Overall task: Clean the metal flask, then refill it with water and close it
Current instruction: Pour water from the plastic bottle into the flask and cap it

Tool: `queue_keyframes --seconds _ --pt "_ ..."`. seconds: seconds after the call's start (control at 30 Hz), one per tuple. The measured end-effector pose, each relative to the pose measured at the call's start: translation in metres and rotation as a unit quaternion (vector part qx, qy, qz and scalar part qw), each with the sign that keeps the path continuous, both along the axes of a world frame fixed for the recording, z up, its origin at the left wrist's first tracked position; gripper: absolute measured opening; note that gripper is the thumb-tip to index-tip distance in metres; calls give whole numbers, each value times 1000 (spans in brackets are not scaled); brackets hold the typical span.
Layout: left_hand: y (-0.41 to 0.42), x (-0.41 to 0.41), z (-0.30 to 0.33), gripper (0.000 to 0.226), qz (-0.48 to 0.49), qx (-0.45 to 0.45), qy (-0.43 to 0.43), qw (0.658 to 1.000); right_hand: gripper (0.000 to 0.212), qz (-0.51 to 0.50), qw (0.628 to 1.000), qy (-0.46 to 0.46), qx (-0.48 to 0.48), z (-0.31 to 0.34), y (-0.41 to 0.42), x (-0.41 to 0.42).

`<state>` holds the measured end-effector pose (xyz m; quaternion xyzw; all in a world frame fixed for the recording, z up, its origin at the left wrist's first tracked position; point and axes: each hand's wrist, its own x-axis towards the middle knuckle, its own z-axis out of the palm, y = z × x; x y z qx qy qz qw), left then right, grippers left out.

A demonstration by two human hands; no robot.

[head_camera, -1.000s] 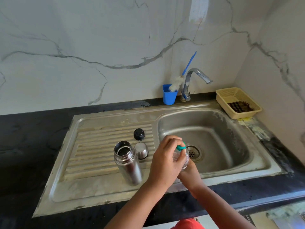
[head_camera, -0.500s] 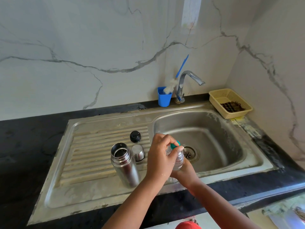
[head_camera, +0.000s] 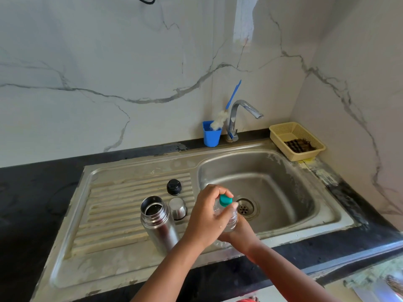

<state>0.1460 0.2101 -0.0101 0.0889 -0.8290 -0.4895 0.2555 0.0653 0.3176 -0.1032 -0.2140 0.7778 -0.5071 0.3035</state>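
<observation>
Standing upright on the ribbed drainboard (head_camera: 122, 205), near the sink's front edge, the metal flask (head_camera: 159, 225) is just beside the left hand (head_camera: 207, 216), on its left, and not touched by it. That hand curls over the top of a clear plastic bottle (head_camera: 227, 219), thumb and fingers pinching its teal cap (head_camera: 225, 200). The right hand (head_camera: 242, 234) grips the bottle's lower part from below, above the front rim between drainboard and basin (head_camera: 272, 192); most of its fingers are hidden behind the bottle.

Counted: one flask, one bottle, two loose lid parts. These are a steel cup lid (head_camera: 178, 208), touching or nearly touching the flask's far side, and a black stopper (head_camera: 174, 187) just beyond it toward the back edge.

The flask is a plain polished steel cylinder, mouth open, with a threaded neck and a dark inside; whether it holds water cannot be told.

At the back edge stand one blue cup (head_camera: 211, 136) with a blue-handled brush (head_camera: 226, 110) and one tap (head_camera: 239, 116). One yellow basket (head_camera: 283, 131) sits at the back right corner.
</observation>
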Motion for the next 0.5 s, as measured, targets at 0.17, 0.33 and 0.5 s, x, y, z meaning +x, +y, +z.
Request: queue_keyframes --seconds 0.17,0.33,0.5 --pt "0 -7 -9 50 117 57 -5 992 45 7 1000 -20 -1 1 -1 -2" --pt "-4 -8 -8 43 91 5 4 996 45 5 1000 -29 -8 2 0 -4" --pt "-21 -4 2 29 -33 31 -73 996 47 13 999 -38 -11 2 0 -6"
